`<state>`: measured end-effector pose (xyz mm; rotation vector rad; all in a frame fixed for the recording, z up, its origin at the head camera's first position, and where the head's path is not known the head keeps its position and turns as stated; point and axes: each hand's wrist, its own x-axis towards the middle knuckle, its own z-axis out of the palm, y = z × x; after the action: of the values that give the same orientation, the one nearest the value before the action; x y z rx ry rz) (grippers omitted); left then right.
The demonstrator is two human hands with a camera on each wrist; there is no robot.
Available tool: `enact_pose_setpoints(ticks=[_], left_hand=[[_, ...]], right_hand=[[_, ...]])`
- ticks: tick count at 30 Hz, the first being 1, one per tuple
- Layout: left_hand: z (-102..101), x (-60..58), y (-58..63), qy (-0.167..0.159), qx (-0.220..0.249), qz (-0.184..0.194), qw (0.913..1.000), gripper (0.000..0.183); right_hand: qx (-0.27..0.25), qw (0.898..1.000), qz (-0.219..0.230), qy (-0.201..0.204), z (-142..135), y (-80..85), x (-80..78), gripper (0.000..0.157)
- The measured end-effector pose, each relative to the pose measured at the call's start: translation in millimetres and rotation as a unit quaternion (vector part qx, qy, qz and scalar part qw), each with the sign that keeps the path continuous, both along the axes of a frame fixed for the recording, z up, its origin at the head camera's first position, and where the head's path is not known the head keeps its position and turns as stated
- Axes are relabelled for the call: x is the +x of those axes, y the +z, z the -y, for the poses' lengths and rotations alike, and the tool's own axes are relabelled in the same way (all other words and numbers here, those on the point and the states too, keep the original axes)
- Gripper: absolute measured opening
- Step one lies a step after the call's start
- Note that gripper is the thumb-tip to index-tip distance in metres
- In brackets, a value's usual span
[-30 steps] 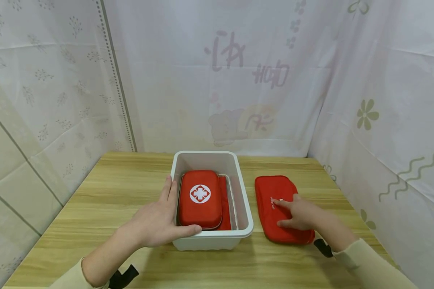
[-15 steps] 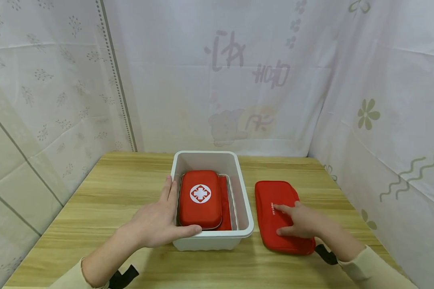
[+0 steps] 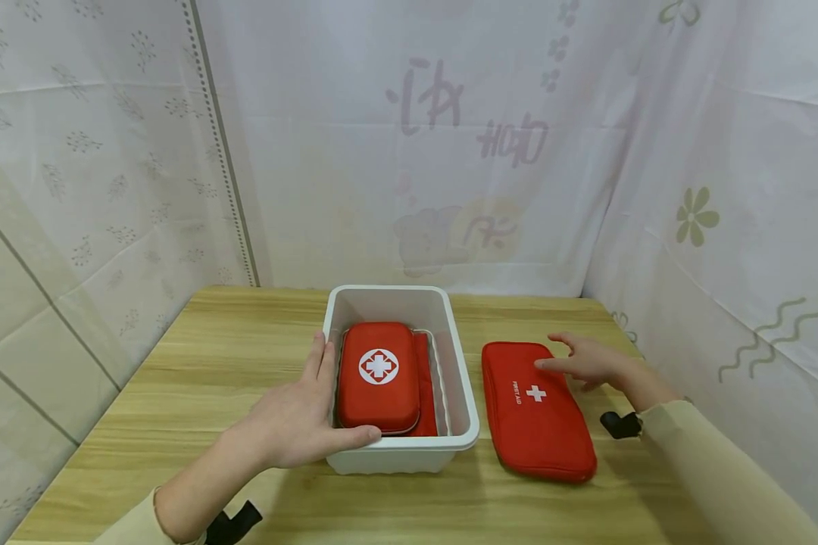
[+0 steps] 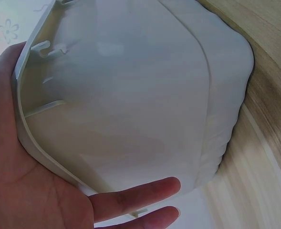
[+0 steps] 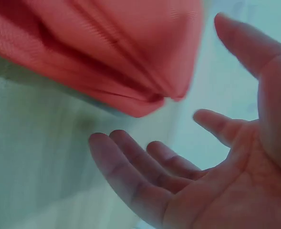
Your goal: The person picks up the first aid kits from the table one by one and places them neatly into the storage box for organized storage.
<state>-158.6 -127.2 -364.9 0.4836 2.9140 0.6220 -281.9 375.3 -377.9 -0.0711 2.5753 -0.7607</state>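
A white plastic bin (image 3: 436, 441) stands mid-table. Inside lies a red hard case (image 3: 379, 401) with a white cross emblem, on top of another red item (image 3: 425, 378), mostly hidden. My left hand (image 3: 298, 424) rests on the bin's near left corner, thumb along the front rim and fingers straight along the left side; the left wrist view shows two fingers extended by the bin wall (image 4: 130, 95). To the bin's right, a flat red first aid pouch (image 3: 538, 431) lies on the table. My right hand (image 3: 589, 363) hovers by its far right edge, fingers spread and holding nothing.
The wooden table (image 3: 245, 325) ends at the back against a printed white curtain (image 3: 354, 189). More curtain hangs close on both sides. Dark wrist mounts (image 3: 233, 522) sit under both forearms.
The pouch has slid slightly nearer under my right fingers. That hand has since lifted off its face and moved to the far right edge. My left hand stays at the bin corner.
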Motion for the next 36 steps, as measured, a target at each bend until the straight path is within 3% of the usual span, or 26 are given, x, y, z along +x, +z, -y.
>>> enact_pose_setpoints(ticks=[4, 12, 20, 28, 36], left_hand=[[0, 0.0, -0.8, 0.002, -0.001, 0.002, 1.0, 0.15], [0, -0.7, -1.2, 0.003, -0.002, 0.001, 1.0, 0.149], [0, -0.8, -1.2, 0.003, 0.0, 0.005, 1.0, 0.151], [0, -1.8, -1.7, 0.004, -0.001, 0.001, 1.0, 0.15], [0, -1.9, -2.4, 0.003, -0.002, 0.002, 1.0, 0.151]], right_hand=[[-0.048, 0.997, 0.046, -0.029, -1, -11.1, -9.7, 0.111], [-0.124, 0.99, 0.062, -0.026, -7, -26.5, -13.9, 0.107], [-0.286, 0.953, 0.093, -0.037, -22, -43.1, -11.6, 0.098], [-0.301, 0.951, 0.058, -0.045, -28, -52.3, -0.2, 0.072], [-0.33, 0.941, 0.028, -0.063, -38, -50.2, 10.0, 0.061]])
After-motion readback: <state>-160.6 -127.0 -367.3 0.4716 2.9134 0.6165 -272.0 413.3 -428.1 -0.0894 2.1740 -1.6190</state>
